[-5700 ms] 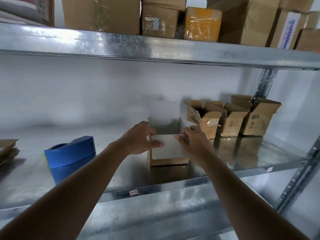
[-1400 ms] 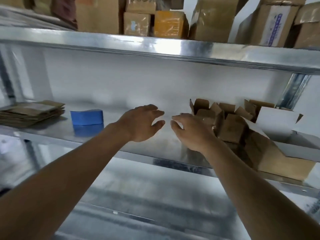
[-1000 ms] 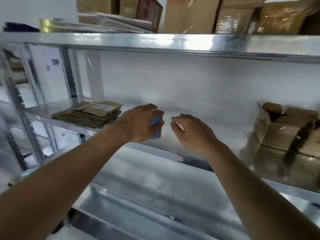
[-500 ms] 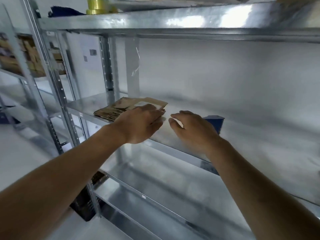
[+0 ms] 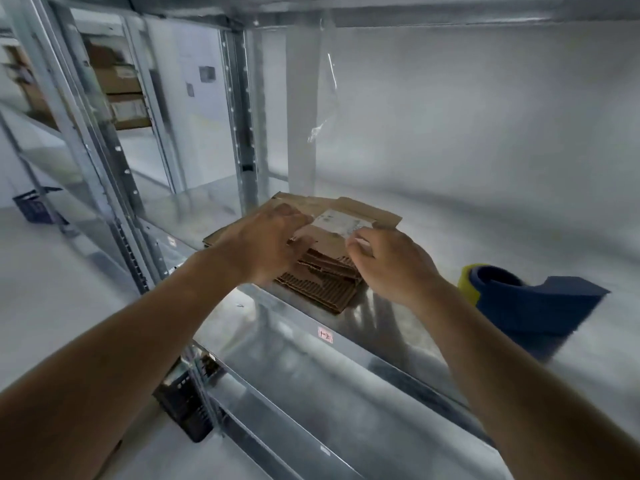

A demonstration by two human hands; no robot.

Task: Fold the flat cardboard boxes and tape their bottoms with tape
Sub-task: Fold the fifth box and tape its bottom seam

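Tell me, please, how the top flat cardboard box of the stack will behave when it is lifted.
The top flat cardboard box is probably light and fairly stiff: it is thin corrugated board. Its loose flaps may swing open. The boxes below could slide, since the stack lies unevenly.

Shiny metal shelves [image 5: 363, 344] stand against a white wall [image 5: 485, 116]. The floor [image 5: 52, 306] is pale grey. A dark crate [image 5: 187, 410] sits low down.

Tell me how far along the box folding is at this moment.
Done: nothing finished shows in this view. In hand: both hands are at the stack of flat cardboard boxes on the metal shelf; the left hand lies on it, the right hand pinches the top sheet's edge. Left: fold that box, then tape its bottom with the blue tape dispenser, untouched beside them.
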